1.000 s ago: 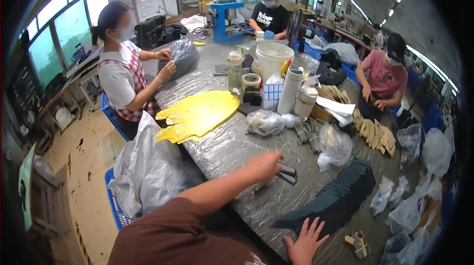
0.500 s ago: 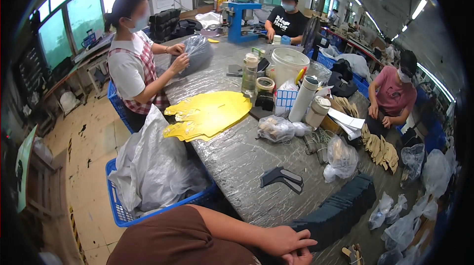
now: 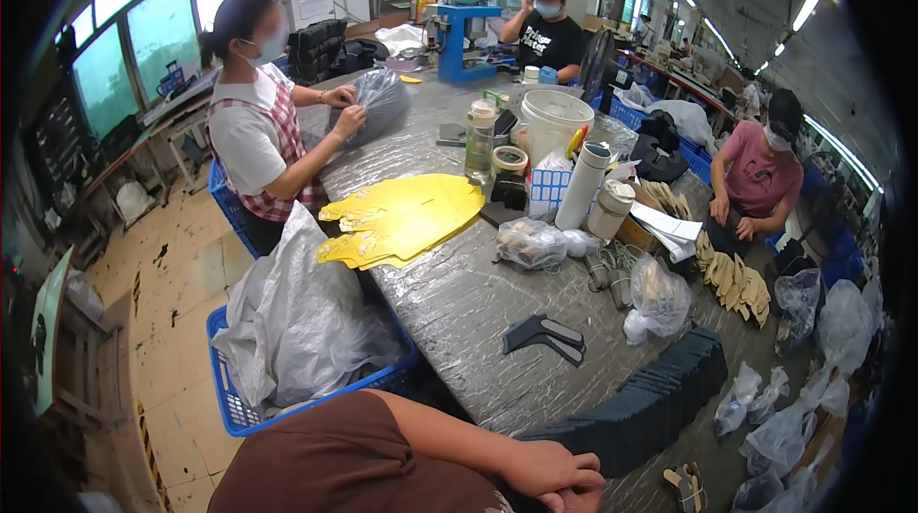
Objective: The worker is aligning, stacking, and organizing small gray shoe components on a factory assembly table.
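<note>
My left hand (image 3: pixel 547 472) reaches in from the lower edge, fingers curled and pressed together, beside the near end of a long row of overlapping dark fabric pieces (image 3: pixel 636 408). Just below it, my right hand (image 3: pixel 581 496) shows only in part, its fingers bent against the left hand's. Whatever they grip is hidden behind the fingers and the picture's edge. Dark material lies under my left wrist. Beyond the row are curved dark pieces with grey strips (image 3: pixel 545 338), lying flat on the table. A small banded bundle of tan pieces (image 3: pixel 685 486) lies right of my hands.
Yellow hand-shaped sheets (image 3: pixel 411 217) lie at the table's left edge, above a blue basket (image 3: pixel 225 384) holding white sacking. A white bucket (image 3: pixel 555 121), bottles and tan cut pieces (image 3: pixel 732 283) crowd the middle. Plastic bags (image 3: pixel 784 446) line the right. Three people work around the table.
My hands have drawn closer together, with the left fingers curled in more. The far person in black has raised a hand to the head. The person at right has shifted their hands.
</note>
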